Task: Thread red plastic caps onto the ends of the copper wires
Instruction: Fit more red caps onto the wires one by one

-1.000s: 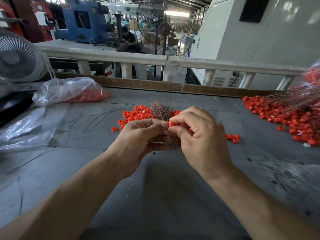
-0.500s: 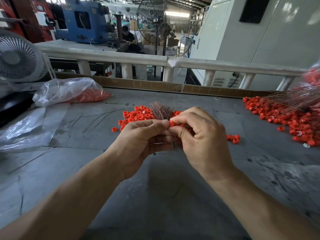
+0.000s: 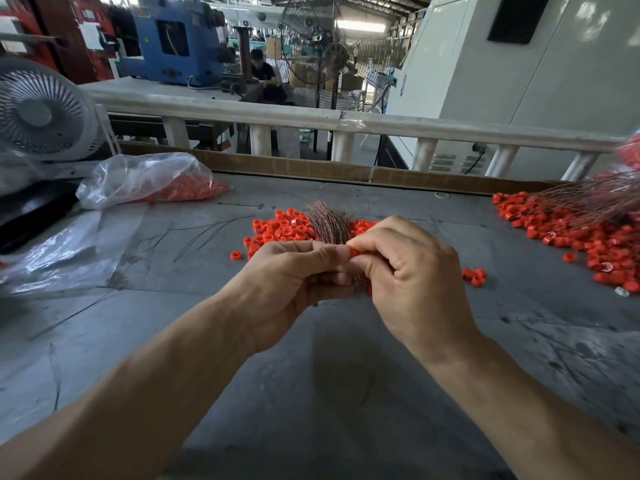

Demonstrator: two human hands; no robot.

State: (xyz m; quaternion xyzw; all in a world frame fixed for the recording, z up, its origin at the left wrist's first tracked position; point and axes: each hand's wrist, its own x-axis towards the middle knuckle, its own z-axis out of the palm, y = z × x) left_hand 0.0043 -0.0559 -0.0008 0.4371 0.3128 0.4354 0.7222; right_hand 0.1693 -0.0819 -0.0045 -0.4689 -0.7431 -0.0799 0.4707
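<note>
Your left hand [image 3: 294, 289] was curled round a bundle of thin copper wires [image 3: 327, 221], whose frayed, hair-like ends fanned up behind your knuckles. Your right hand [image 3: 412, 275] pinched one small red plastic cap [image 3: 354, 251] between thumb and forefinger, touching the left thumb tip. Whether the cap was already on a wire, can't tell; fingers hid it.

Loose caps [image 3: 287, 230], short ring-shaped, glossy red, lay scattered on the table just behind your hands. A few more caps [image 3: 475, 276] sat just beside your right hand. Bigger heap of caps [image 3: 588, 237] at far right, with a second wire bundle [image 3: 595, 199] lying across it, strands straight and fine.

The table [image 3: 329, 375] was dull grey, scratched and stained. Stray dark wire strands [image 3: 194, 233] lay at left. A crinkled clear plastic bag [image 3: 138, 178] held more red caps at far left, near a white slatted fan [image 3: 38, 112]. A flat plastic sheet [image 3: 62, 251] lay beside it.
</note>
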